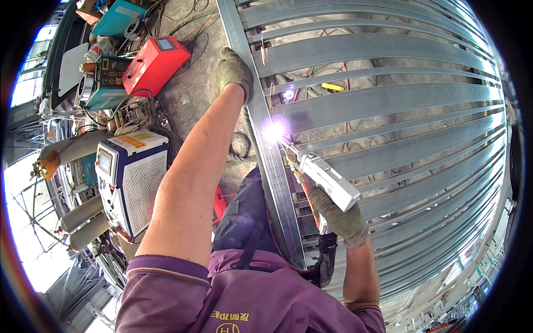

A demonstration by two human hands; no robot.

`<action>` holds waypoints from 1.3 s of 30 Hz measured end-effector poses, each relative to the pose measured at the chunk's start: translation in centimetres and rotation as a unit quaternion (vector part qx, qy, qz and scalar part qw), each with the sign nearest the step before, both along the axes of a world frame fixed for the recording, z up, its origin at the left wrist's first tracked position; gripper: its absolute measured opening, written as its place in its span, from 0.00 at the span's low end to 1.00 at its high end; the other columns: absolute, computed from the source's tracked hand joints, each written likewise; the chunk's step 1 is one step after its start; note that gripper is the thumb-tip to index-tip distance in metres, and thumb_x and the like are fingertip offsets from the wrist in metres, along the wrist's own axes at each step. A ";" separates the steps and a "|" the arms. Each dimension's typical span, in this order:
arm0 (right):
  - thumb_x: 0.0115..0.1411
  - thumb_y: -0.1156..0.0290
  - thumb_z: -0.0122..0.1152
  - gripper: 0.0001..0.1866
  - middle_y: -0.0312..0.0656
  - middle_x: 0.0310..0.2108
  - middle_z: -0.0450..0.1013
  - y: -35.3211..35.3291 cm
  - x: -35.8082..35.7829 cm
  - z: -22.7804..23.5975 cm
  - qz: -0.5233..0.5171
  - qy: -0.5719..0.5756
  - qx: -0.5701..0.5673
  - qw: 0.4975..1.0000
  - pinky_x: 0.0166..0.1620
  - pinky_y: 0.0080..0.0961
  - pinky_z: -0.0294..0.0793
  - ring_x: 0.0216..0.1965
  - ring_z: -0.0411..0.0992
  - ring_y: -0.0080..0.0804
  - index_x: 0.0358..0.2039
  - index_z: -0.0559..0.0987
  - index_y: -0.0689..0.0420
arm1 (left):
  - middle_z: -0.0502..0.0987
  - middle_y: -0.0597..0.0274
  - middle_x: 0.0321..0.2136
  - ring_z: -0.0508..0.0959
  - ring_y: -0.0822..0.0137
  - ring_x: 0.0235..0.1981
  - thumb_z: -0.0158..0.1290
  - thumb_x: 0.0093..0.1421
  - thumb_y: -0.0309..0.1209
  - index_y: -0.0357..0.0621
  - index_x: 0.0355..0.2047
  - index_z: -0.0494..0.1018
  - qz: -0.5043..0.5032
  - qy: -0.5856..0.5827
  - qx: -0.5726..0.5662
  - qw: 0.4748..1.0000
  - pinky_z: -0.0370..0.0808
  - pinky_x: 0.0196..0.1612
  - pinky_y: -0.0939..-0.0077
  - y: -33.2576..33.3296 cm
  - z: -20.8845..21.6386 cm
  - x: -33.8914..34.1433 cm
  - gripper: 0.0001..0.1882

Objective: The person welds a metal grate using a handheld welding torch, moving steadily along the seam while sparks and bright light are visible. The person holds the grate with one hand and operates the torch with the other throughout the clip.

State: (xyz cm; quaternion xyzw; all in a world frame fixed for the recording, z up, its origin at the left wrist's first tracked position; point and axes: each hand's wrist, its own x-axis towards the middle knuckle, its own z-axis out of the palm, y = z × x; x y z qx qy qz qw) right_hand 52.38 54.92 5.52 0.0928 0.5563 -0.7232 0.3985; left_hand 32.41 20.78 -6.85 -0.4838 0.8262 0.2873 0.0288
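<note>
In my gloved right hand (338, 216) is a silver-white handheld welding gun (327, 176), its nozzle pointing up and left. A bright violet-white glare (275, 131) at the nozzle tip hides the spot where a slat meets the long grey metal side rail (277, 194). My left hand (233, 72), also in a green-grey work glove, is closed against the outer edge of that rail, farther up; its fingertips are partly hidden. Many flat metal slats (383, 104) run rightward from the rail, wide and narrow ones alternating.
Left of me stand a white and blue machine (136, 180), a red machine (158, 64) and a teal machine (108, 80). Gas cylinders (83, 213) lie beside them. Cables and a yellow object (332, 87) show on the floor beneath the slats. A hose (311, 202) runs by the gun.
</note>
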 end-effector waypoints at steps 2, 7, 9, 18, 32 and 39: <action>0.67 0.74 0.69 0.24 0.41 0.46 0.80 0.1 0.1 -0.1 -0.002 0.000 -0.004 1.000 0.40 0.20 0.86 0.43 0.81 0.23 0.61 0.76 0.62 | 0.77 0.41 0.61 0.75 0.43 0.64 0.22 0.78 0.50 0.39 0.65 0.70 0.033 0.009 0.043 0.998 0.71 0.66 0.53 0.3 0.8 0.0 0.36; 0.67 0.74 0.69 0.24 0.42 0.46 0.80 0.2 0.4 -0.3 -0.002 0.002 -0.016 1.000 0.40 0.21 0.86 0.43 0.81 0.24 0.62 0.75 0.63 | 0.76 0.38 0.61 0.74 0.44 0.65 0.22 0.77 0.54 0.35 0.63 0.72 -0.021 0.020 -0.029 0.999 0.69 0.67 0.55 -1.0 -1.4 0.1 0.39; 0.67 0.73 0.69 0.24 0.42 0.46 0.80 0.2 0.3 -0.3 0.001 0.018 -0.009 1.000 0.40 0.21 0.86 0.43 0.81 0.24 0.62 0.75 0.63 | 0.78 0.37 0.58 0.76 0.43 0.63 0.21 0.77 0.54 0.36 0.62 0.72 -0.033 0.033 -0.046 0.998 0.71 0.66 0.54 -0.9 -1.6 0.2 0.40; 0.67 0.71 0.69 0.25 0.42 0.47 0.81 0.4 0.3 -0.3 0.011 0.017 0.009 1.000 0.41 0.21 0.85 0.44 0.81 0.25 0.63 0.75 0.63 | 0.68 0.45 0.69 0.68 0.50 0.70 0.21 0.77 0.54 0.36 0.68 0.67 -0.009 -0.018 0.038 0.999 0.64 0.71 0.60 0.0 0.5 -0.1 0.39; 0.68 0.76 0.67 0.24 0.36 0.53 0.78 0.5 0.5 -0.2 0.028 0.017 0.028 0.999 0.47 0.18 0.78 0.48 0.75 0.18 0.63 0.76 0.62 | 0.69 0.45 0.69 0.69 0.49 0.70 0.22 0.78 0.51 0.38 0.69 0.66 -0.032 -0.016 0.026 0.999 0.64 0.71 0.58 0.4 1.3 0.2 0.37; 0.68 0.69 0.68 0.24 0.39 0.46 0.81 0.5 0.8 0.0 0.034 0.057 0.042 0.997 0.45 0.22 0.82 0.45 0.78 0.21 0.62 0.77 0.62 | 0.79 0.40 0.58 0.77 0.43 0.61 0.21 0.77 0.52 0.37 0.61 0.73 -0.032 0.004 -0.042 0.999 0.73 0.63 0.53 -0.4 -0.8 0.1 0.38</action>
